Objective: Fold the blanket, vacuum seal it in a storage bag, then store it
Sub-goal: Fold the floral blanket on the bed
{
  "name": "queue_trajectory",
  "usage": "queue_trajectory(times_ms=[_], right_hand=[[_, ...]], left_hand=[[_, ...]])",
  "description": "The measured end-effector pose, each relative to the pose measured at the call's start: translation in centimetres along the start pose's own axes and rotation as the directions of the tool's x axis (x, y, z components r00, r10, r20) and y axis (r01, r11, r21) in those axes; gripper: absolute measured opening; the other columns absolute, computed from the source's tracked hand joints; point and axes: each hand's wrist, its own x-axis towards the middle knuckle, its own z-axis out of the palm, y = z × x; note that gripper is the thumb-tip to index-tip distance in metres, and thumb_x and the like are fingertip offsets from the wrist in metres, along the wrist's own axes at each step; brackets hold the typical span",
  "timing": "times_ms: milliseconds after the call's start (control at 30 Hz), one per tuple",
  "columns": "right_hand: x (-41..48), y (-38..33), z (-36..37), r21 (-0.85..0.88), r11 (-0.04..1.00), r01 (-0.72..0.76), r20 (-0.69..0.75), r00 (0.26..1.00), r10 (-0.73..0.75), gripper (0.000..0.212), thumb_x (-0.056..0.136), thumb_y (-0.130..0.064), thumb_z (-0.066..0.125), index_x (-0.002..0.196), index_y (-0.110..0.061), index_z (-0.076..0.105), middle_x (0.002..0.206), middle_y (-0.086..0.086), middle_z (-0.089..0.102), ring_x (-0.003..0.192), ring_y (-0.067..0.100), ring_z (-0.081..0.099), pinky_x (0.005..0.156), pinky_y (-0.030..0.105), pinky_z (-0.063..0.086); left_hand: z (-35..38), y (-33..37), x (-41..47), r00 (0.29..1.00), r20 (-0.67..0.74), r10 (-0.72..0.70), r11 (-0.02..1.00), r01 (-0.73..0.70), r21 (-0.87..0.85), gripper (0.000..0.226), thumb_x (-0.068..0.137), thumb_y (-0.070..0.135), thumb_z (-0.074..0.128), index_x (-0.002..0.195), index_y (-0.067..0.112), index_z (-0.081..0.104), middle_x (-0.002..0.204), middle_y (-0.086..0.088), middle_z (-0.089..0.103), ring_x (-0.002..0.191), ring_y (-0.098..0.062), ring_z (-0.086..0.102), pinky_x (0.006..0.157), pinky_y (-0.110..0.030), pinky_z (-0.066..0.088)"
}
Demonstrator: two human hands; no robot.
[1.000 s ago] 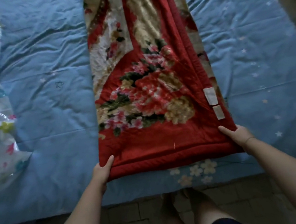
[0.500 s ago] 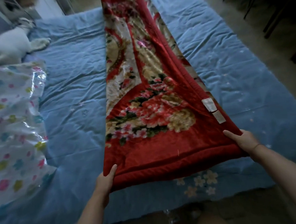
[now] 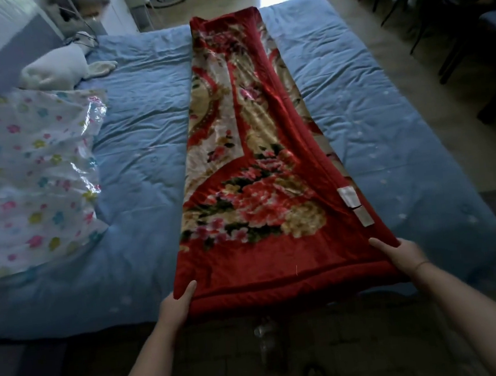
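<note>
1. The near corners of a long red floral plush blanket (image 3: 258, 186), folded into a strip on a blue-sheeted bed (image 3: 370, 121), are gripped by the left hand (image 3: 176, 308) and right hand (image 3: 404, 256), fingers curled underneath.
2. Folding appears to be in hand; next, this end would likely be carried to the far end.
3. A flower-printed clear plastic storage bag (image 3: 27, 178) is seen lying to the left.

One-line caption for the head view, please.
Both hands, left and right, grip the near corners of a long folded red floral blanket on a blue-sheeted bed.
</note>
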Motion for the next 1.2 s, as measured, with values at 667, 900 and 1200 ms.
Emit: queue_trajectory(times_ms=[667,900,1200], right_hand=[[-18.0,13.0,1.3,-0.08,0.993,-0.088,0.034,0.995,0.091,0.048,0.084,-0.049,0.061,0.108,-0.007,0.062,0.093,0.012,0.063,0.087,0.029,0.059,0.078,0.035,0.043],[-20.5,11.5,1.4,0.009,0.996,-0.091,0.062,0.994,0.09,0.055,0.077,-0.054,0.062,0.107,-0.008,0.062,0.089,0.008,0.066,0.086,0.03,0.063,0.087,0.042,0.05],[-14.9,-1.0,-2.2,0.593,0.805,-0.039,0.179,0.98,-0.084,0.055,0.063,-0.044,0.077,0.098,-0.003,0.063,0.075,0.015,0.072,0.057,0.02,0.069,0.048,0.025,0.056]], left_hand=[[-3.1,-16.5,-14.1,0.997,0.027,-0.065,0.997,0.066,-0.031,0.049,0.094,0.04,0.058,0.125,0.003,0.061,0.121,-0.019,0.063,0.104,-0.027,0.057,0.087,-0.03,0.04],[-5.6,-16.3,-14.6,0.995,0.064,-0.075,0.996,0.077,-0.036,0.058,0.084,0.054,0.066,0.12,0.009,0.065,0.112,-0.013,0.067,0.105,-0.03,0.063,0.101,-0.042,0.047],[-9.2,-1.0,-7.8,0.999,0.018,0.043,0.927,-0.033,-0.373,0.051,0.087,0.036,0.069,0.118,-0.003,0.062,0.101,-0.019,0.07,0.086,-0.03,0.068,0.08,-0.037,0.055]])
